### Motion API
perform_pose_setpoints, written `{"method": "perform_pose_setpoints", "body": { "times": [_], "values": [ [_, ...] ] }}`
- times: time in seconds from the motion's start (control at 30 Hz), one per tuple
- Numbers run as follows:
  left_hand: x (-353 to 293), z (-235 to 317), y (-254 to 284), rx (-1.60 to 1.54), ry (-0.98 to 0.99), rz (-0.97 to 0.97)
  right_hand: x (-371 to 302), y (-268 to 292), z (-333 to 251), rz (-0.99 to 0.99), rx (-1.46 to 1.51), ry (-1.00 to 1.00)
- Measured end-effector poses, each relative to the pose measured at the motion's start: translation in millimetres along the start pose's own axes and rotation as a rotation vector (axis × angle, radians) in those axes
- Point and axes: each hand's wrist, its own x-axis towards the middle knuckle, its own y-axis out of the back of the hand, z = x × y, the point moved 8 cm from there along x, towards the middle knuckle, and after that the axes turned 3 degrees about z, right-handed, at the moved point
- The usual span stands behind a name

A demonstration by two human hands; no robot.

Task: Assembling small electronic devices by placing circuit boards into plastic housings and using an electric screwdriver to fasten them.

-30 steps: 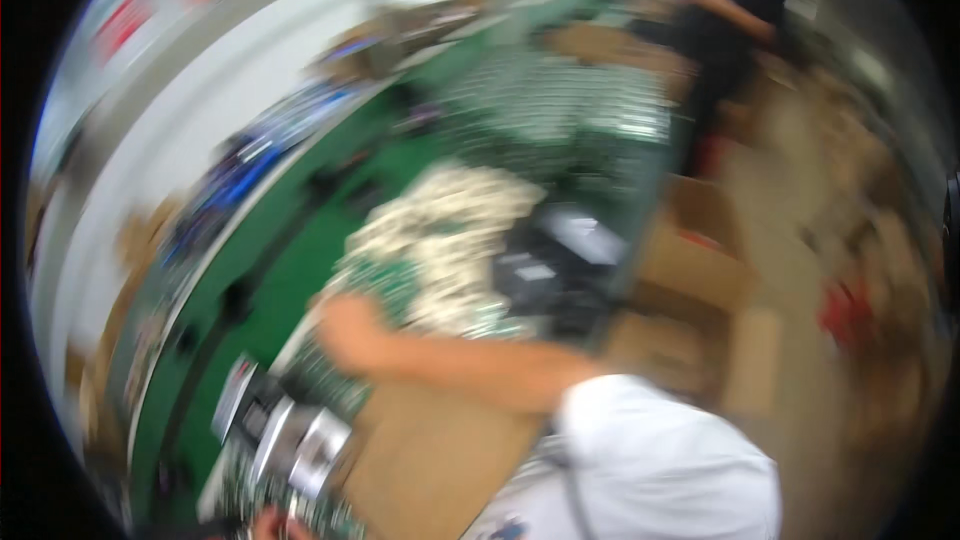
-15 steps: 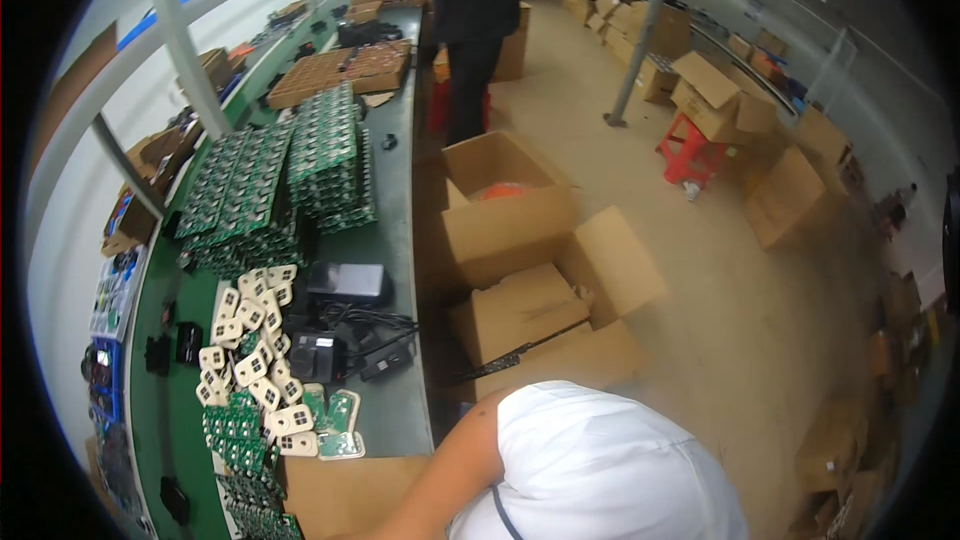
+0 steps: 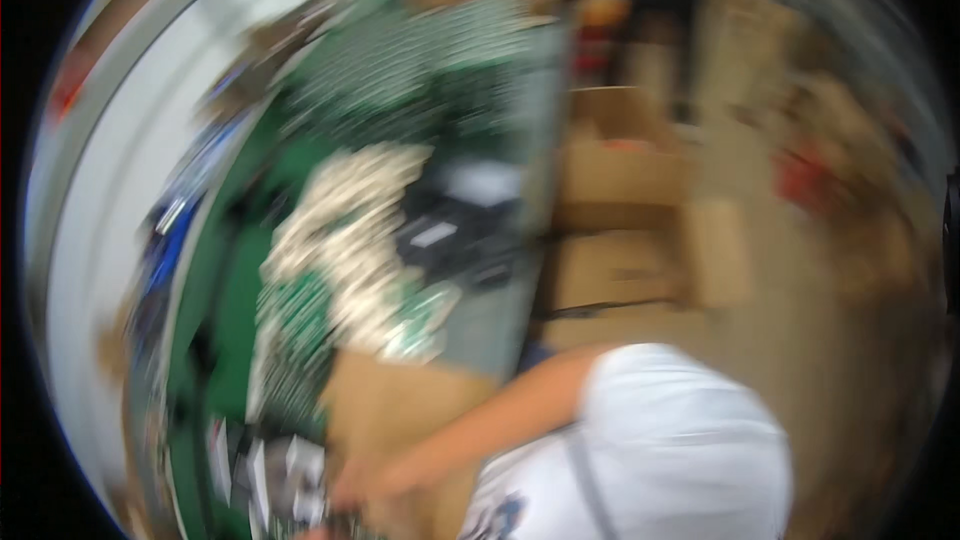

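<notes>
My right arm, in a white sleeve, reaches left across a brown cardboard piece (image 3: pixel 385 395) on the bench. At its end my right hand (image 3: pixel 370 488) is smeared by motion, so its fingers and anything in them cannot be made out. A skin-coloured patch at the bottom edge, perhaps my left hand (image 3: pixel 316 534), is mostly cut off. Beside the hands lie blurred white, grey and black parts (image 3: pixel 290 475). Past the cardboard are green circuit boards (image 3: pixel 295 310) and a heap of cream plastic covers (image 3: pixel 350 225).
Black devices with cables (image 3: pixel 465 230) lie right of the covers. Stacked circuit board panels (image 3: pixel 400 70) stand farther along the green bench (image 3: pixel 225 285). Open cardboard boxes (image 3: pixel 620 180) sit on the floor to the right. Another person (image 3: pixel 665 0) stands at the back.
The view has swung, so the bench and boxes sit farther right and higher. My right hand, hidden before, now shows near the bottom edge, along with the white and black parts.
</notes>
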Motion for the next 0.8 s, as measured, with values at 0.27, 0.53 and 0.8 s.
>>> {"method": "perform_pose_setpoints", "body": {
  "times": [0.27,0.53,0.8],
  "values": [
    [38,83,0,-0.358,-0.106,-0.902,-52,-7,-6,0.17,0.549,-0.411],
    [26,-5,1,0.167,0.448,-0.796,-6,-17,-22,-0.027,-0.89,-0.218],
    [17,-26,39,0.175,0.887,-0.782,16,-39,-14,-0.07,-0.651,-0.186]
  ]
}}
